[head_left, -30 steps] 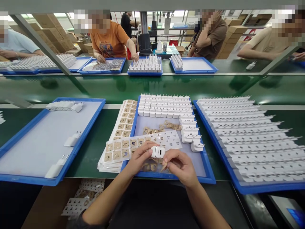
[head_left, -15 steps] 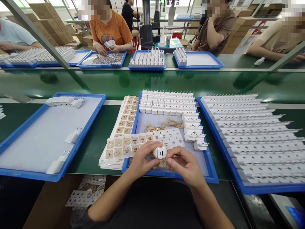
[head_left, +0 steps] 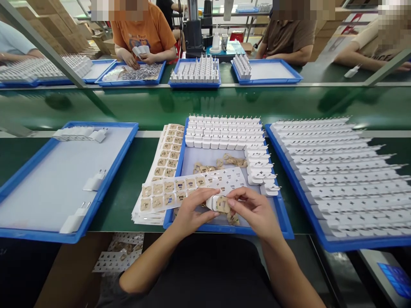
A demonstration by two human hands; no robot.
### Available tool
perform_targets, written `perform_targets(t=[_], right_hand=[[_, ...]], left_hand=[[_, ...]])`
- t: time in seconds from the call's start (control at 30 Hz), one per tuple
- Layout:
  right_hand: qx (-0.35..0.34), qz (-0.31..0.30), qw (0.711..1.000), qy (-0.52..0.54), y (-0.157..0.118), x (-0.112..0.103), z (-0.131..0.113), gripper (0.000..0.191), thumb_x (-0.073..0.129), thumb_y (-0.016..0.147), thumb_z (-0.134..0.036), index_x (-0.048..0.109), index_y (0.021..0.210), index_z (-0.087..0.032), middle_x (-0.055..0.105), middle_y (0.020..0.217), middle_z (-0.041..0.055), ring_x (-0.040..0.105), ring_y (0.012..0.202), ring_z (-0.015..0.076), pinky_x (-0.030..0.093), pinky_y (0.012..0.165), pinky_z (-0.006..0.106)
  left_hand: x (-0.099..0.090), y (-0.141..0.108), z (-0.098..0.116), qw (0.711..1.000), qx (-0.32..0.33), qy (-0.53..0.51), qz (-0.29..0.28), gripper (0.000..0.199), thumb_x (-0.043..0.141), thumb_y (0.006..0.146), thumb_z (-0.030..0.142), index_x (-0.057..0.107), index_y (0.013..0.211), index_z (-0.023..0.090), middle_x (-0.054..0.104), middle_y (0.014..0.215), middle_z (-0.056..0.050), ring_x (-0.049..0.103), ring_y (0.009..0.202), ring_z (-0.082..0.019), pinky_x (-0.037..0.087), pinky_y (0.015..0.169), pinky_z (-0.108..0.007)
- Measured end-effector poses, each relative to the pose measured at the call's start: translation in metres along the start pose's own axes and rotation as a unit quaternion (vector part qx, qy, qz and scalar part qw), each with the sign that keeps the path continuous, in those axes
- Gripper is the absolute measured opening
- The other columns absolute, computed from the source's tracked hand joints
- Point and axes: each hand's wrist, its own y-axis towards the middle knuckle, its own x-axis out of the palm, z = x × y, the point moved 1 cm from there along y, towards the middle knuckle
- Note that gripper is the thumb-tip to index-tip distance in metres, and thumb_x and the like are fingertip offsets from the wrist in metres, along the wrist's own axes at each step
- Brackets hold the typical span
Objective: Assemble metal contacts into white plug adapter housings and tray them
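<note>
My left hand (head_left: 192,213) grips a white charger (head_left: 212,202) between thumb and fingers above the front of the middle blue tray (head_left: 287,220). A tan sticker (head_left: 222,204) lies against the charger's end face, and my right hand (head_left: 252,209) pinches its right edge. Under my hands a partly used sticker sheet (head_left: 170,193) slants across the tray's left rim. Behind it are loose tan pieces (head_left: 236,160). White chargers with pins up (head_left: 210,141) fill the tray's back rows and right side.
A blue tray (head_left: 111,171) with a few chargers stands at left, a full one (head_left: 289,171) at right. Sticker sheets (head_left: 167,158) are stacked left of the middle tray. Beyond the green belt (head_left: 144,102), people sit behind more trays (head_left: 269,70).
A tan sticker now covers the charger's end face, which was bare with its ports showing. My right hand has come up slightly beside it. The view has tilted down a little.
</note>
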Motion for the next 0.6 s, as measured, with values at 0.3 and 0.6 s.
perform_targets(t=[0.3, 0.6], right_hand=[[0.010, -0.008, 1.000, 0.008, -0.0029, 0.0027, 0.0066, 0.015, 0.071, 0.087, -0.035, 0.071, 0.091, -0.020, 0.067, 0.074, 0.0009, 0.062, 0.058, 0.0120, 0.053, 0.054, 0.023], [0.013, -0.010, 1.000, 0.004, -0.0026, 0.0031, 0.0048, 0.014, 0.071, 0.087, -0.033, 0.070, 0.091, -0.020, 0.066, 0.075, 0.0008, 0.061, 0.057, 0.0117, 0.051, 0.052, 0.023]], left_hand=[[0.0000, -0.0004, 0.0004, 1.000, -0.005, -0.003, -0.007, 0.046, 0.071, 0.086, 0.036, 0.061, 0.130, 0.026, 0.069, 0.122, -0.010, 0.063, 0.114, -0.026, 0.050, 0.100, -0.042], [0.0000, -0.0003, -0.0003, 1.000, -0.009, -0.001, -0.008, 0.047, 0.071, 0.086, 0.037, 0.061, 0.130, 0.026, 0.070, 0.122, -0.011, 0.064, 0.113, -0.026, 0.050, 0.100, -0.042]])
